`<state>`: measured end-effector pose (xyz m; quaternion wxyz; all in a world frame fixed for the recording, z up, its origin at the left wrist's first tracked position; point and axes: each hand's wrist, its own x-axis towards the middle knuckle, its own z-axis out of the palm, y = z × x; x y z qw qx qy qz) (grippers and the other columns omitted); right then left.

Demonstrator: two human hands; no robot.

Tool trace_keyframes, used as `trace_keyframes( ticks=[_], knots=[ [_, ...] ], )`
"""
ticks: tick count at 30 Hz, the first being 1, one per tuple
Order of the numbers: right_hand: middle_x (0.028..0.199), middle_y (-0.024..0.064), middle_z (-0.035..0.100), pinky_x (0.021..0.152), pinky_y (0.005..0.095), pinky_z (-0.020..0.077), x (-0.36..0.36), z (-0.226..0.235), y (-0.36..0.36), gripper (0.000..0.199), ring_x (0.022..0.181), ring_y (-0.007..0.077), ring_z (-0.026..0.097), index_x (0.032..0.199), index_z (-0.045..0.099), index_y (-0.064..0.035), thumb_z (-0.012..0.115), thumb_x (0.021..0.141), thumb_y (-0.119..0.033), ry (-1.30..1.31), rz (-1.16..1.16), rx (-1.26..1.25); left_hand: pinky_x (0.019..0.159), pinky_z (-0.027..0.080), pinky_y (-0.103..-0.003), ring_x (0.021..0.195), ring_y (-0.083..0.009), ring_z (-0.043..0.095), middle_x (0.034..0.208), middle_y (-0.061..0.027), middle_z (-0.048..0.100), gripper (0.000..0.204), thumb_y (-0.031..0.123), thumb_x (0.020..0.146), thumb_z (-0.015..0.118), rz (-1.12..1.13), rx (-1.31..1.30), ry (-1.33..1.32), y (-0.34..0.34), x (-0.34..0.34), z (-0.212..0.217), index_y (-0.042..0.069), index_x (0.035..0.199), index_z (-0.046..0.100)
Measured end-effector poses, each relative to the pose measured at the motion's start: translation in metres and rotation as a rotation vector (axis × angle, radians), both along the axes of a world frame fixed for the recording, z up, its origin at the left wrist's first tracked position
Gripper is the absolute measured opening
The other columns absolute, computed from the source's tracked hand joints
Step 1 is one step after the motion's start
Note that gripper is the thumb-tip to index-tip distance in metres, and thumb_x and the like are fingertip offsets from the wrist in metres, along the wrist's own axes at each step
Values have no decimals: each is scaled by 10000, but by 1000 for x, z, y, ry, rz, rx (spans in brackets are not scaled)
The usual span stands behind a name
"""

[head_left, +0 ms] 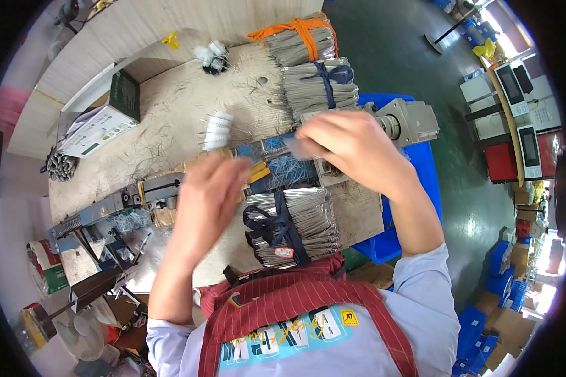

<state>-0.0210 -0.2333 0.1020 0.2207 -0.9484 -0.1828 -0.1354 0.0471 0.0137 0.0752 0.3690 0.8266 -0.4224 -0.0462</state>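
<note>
My left hand (210,188) is over the long metal fixture (160,188) on the bench, its fingers bent and smeared by motion, so any hold is hidden. Just beyond it lies a bundle of small white brushes (217,131) with wire stems. My right hand (343,141) is above the right part of the fixture, fingers curled together; what they hold cannot be made out. Between the hands are yellow strips (258,171) and a blue tray of thin wires (289,171). Closest to my body lies a bundle of thin metal wires (305,220) tied with dark cloth.
More tied wire bundles, one with an orange band (302,41) and one with a navy band (321,85), lie at the far right of the bench. A grey motor (412,122) juts over a blue bin (421,188). A cardboard box (110,119) stands far left. Loose wires litter the wooden bench.
</note>
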Motion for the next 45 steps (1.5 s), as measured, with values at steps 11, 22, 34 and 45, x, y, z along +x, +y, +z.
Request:
trace_keyframes(
  ticks=[11, 22, 34, 45],
  knots=[
    [804, 94, 646, 636, 403, 530, 53, -20, 51, 171, 753, 289, 645, 882, 600, -57, 691, 785, -164, 132, 215, -101, 724, 361, -399, 789, -307, 538, 757, -105, 529, 127, 152, 884, 609, -41, 279, -132, 40, 32, 11, 31, 845, 611],
    [682, 137, 609, 630, 437, 463, 98, -40, 105, 168, 683, 350, 612, 797, 593, -45, 648, 861, -191, 478, 373, 97, 655, 443, -267, 750, -105, 541, 826, -60, 611, 153, 105, 925, 630, 729, -385, 293, 120, -27, -89, -33, 988, 615],
    [680, 123, 640, 625, 424, 517, 69, -65, 126, 111, 698, 311, 655, 771, 587, -36, 612, 833, -124, 100, 230, -53, 825, 489, -293, 921, -154, 642, 1006, -119, 656, 315, 229, 988, 561, 415, -700, 1106, 72, -49, -101, -32, 1153, 494],
    [713, 130, 675, 642, 389, 485, 105, -49, 120, 167, 688, 262, 668, 814, 623, -11, 636, 839, -176, 728, 238, 141, 562, 488, -333, 624, -172, 645, 662, -65, 640, 499, 413, 810, 757, 368, 343, 691, 142, 14, -7, -17, 1017, 610]
  ],
)
